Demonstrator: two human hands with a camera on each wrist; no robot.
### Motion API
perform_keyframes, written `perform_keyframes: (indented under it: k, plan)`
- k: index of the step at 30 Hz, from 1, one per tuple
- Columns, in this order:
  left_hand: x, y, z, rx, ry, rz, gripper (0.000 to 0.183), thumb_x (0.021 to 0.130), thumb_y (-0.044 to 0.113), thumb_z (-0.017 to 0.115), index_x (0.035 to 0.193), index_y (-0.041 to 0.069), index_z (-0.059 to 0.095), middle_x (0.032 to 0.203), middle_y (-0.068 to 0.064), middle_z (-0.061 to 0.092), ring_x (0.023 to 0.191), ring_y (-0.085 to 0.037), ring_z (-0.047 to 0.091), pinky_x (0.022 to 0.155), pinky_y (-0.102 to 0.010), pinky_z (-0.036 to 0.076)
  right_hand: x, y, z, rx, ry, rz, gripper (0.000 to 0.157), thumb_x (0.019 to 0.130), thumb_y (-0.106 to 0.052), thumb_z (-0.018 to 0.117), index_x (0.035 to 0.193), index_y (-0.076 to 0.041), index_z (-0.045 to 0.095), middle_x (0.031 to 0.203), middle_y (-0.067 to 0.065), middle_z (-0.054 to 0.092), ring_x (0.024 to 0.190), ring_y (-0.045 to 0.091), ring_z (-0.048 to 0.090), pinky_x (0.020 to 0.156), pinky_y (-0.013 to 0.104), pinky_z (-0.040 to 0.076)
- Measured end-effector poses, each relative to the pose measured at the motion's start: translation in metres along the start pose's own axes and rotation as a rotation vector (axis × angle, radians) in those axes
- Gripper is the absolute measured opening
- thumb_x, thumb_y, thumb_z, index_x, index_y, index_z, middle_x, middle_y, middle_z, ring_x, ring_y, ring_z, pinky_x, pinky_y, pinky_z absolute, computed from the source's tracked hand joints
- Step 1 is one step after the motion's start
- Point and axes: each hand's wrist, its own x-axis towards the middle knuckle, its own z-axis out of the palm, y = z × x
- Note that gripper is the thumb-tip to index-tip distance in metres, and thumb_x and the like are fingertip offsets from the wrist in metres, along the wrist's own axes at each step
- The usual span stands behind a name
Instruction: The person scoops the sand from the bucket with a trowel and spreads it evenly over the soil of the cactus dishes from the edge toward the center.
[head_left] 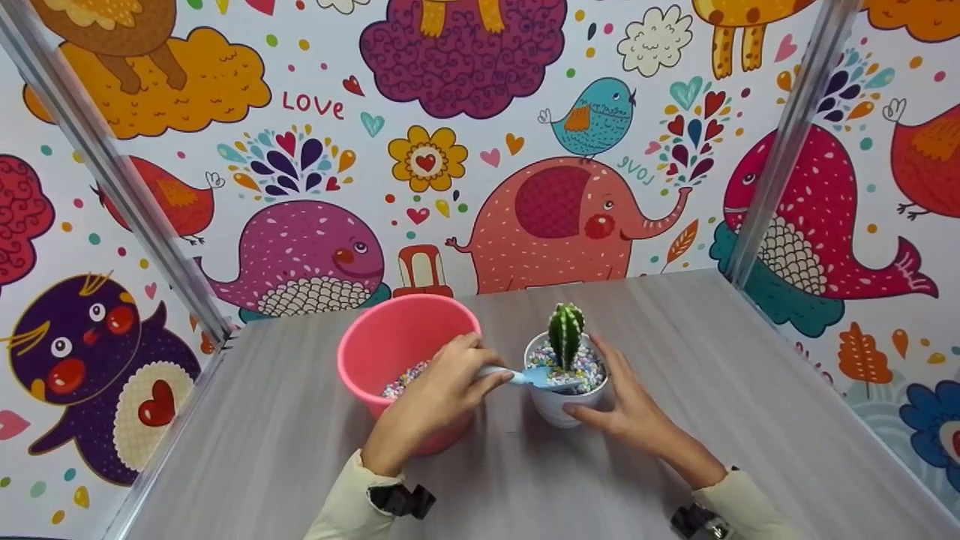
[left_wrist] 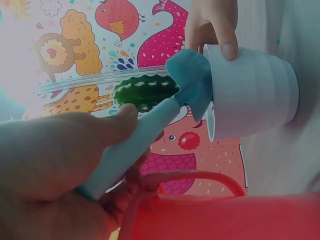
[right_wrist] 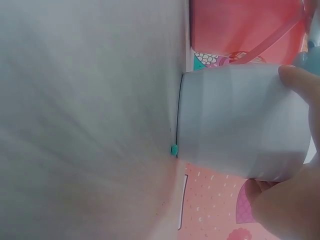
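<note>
A white flowerpot [head_left: 564,412] stands upright on the table, with a green cactus [head_left: 566,337] and multicoloured pebbles [head_left: 591,369] inside. My right hand [head_left: 637,416] holds the pot from its right side, thumb in front and fingers around the far side. In my left hand [head_left: 442,386] is the handle of a light blue toy trowel [left_wrist: 137,140]. Its blade reaches over the pot's rim beside the cactus, low against the pebbles. Below my left forearm stands a pink bucket [head_left: 360,337] with similar pebbles [head_left: 405,379] in it; the arm hides part of it.
The grey wood-grain table [head_left: 262,420] extends around the pot and bucket. A patterned wall [head_left: 450,255] with metal corner posts closes the back and sides. One small teal pebble [right_wrist: 174,149] lies by the pot's base.
</note>
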Motion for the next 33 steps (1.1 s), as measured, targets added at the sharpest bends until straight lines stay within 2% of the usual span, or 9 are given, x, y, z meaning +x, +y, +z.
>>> perform_keyframes:
  k: [6, 13, 20, 27, 33]
  plan:
    - [0.000, -0.002, -0.004, 0.006, 0.017, 0.010, 0.018, 0.099, 0.023, 0.081, 0.108, 0.008, 0.084, 0.095, -0.006, 0.069, 0.091, -0.017, 0.059, 0.084, -0.033, 0.056, 0.000, 0.001, 0.001, -0.007, 0.002, -0.034, 0.114, 0.083, -0.042, 0.094, 0.171, -0.013, 0.027, 0.172, 0.016, 0.033, 0.160, 0.044, 0.034, 0.124, 0.072, 0.031]
    - [-0.002, -0.005, -0.011, 0.022, 0.058, 0.034, 0.016, 0.096, 0.018, 0.083, 0.106, 0.006, 0.085, 0.098, -0.009, 0.069, 0.096, -0.022, 0.059, 0.089, -0.041, 0.053, -0.001, 0.002, 0.001, -0.002, 0.004, -0.044, 0.114, 0.084, -0.042, 0.094, 0.171, -0.014, 0.026, 0.173, 0.015, 0.032, 0.161, 0.043, 0.033, 0.123, 0.073, 0.032]
    - [-0.003, -0.005, -0.019, 0.095, 0.076, 0.017, 0.016, 0.093, 0.020, 0.087, 0.104, 0.009, 0.084, 0.100, -0.007, 0.067, 0.098, -0.024, 0.057, 0.092, -0.043, 0.050, -0.002, 0.002, 0.000, -0.006, -0.003, -0.039, 0.114, 0.085, -0.042, 0.094, 0.172, -0.016, 0.025, 0.173, 0.015, 0.032, 0.160, 0.042, 0.034, 0.123, 0.072, 0.033]
    - [-0.002, -0.004, -0.025, 0.180, 0.074, 0.002, 0.022, 0.091, 0.027, 0.089, 0.106, 0.011, 0.085, 0.100, -0.003, 0.065, 0.098, -0.021, 0.056, 0.089, -0.039, 0.047, -0.003, 0.003, 0.000, -0.001, -0.013, -0.037, 0.114, 0.086, -0.042, 0.093, 0.172, -0.014, 0.024, 0.173, 0.016, 0.031, 0.160, 0.044, 0.035, 0.123, 0.072, 0.033]
    - [-0.002, -0.003, -0.028, 0.229, 0.113, 0.055, 0.020, 0.090, 0.027, 0.090, 0.105, 0.014, 0.085, 0.103, -0.003, 0.067, 0.098, -0.019, 0.057, 0.082, -0.034, 0.046, -0.002, 0.003, 0.000, 0.001, -0.011, -0.045, 0.113, 0.086, -0.041, 0.093, 0.172, -0.012, 0.024, 0.174, 0.015, 0.032, 0.161, 0.041, 0.033, 0.125, 0.071, 0.031]
